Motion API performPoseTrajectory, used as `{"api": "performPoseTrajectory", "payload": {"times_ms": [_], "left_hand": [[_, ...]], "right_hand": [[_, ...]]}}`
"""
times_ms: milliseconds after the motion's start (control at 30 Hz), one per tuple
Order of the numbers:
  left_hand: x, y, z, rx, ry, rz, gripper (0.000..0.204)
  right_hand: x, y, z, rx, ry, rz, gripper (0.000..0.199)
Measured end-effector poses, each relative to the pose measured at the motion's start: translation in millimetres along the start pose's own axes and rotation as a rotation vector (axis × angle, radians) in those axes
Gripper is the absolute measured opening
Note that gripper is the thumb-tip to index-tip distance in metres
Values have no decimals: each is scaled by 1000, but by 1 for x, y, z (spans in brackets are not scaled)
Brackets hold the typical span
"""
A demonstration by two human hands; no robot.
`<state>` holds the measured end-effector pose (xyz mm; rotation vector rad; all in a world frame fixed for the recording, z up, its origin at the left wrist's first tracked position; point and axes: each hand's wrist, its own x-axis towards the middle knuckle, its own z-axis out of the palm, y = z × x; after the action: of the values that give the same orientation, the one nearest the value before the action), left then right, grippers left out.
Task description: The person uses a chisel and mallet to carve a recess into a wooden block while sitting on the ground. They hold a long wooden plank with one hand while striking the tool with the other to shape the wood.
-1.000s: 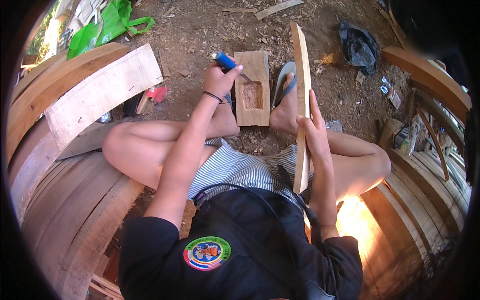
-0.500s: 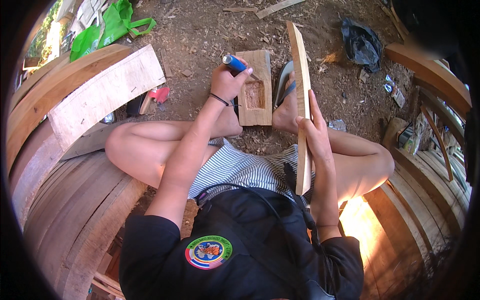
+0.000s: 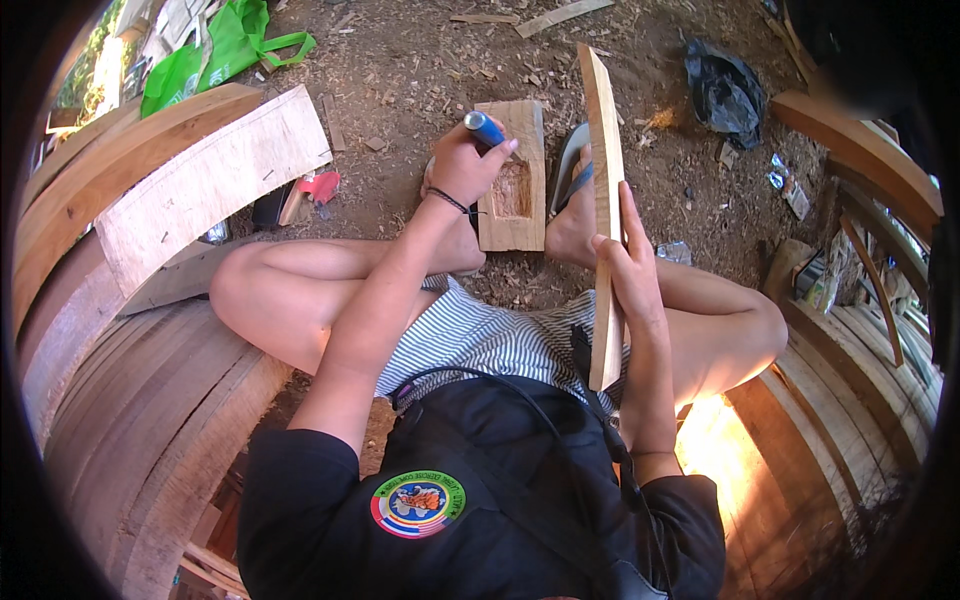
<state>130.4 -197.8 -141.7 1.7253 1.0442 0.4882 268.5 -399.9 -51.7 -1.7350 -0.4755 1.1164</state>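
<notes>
My left hand (image 3: 464,172) is closed around the blue handle of a chisel (image 3: 484,128), whose metal-capped end points up. Its blade is mostly hidden by my fingers, over the far end of a rectangular recess cut into a wooden block (image 3: 514,238). Rough, reddish wood shows inside that recess. The block lies on the ground between my feet. In my right hand (image 3: 632,275) I grip a long narrow wooden board (image 3: 603,150), held on edge to the right of the block, thumb on one side and fingers on the other.
Wood chips litter the dirt ground. Stacked curved planks (image 3: 160,390) stand at the left, and more planks (image 3: 850,370) at the right. A green bag (image 3: 215,55) lies far left, a black plastic bag (image 3: 722,92) far right. A sandal (image 3: 568,160) is beside the block.
My left hand has shifted slightly right and nearer with the chisel, whose handle has moved closer to the recess. My right hand and the board look almost unmoved.
</notes>
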Motion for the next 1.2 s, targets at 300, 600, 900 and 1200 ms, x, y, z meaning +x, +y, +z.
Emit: {"api": "performPoseTrajectory", "payload": {"times_ms": [300,600,900,1200], "left_hand": [[-2,14,18,131,3,256,23],[10,9,34,151,36,307,37],[-2,-4,28,209,-65,318,36],[8,17,27,308,-108,377,30]], "right_hand": [[-48,-97,-10,-311,88,-549,93],[-17,-82,-6,-625,-74,-471,92],[-18,-77,0,-801,-117,-388,85],[-29,-73,6,-1029,-157,-307,98]]}}
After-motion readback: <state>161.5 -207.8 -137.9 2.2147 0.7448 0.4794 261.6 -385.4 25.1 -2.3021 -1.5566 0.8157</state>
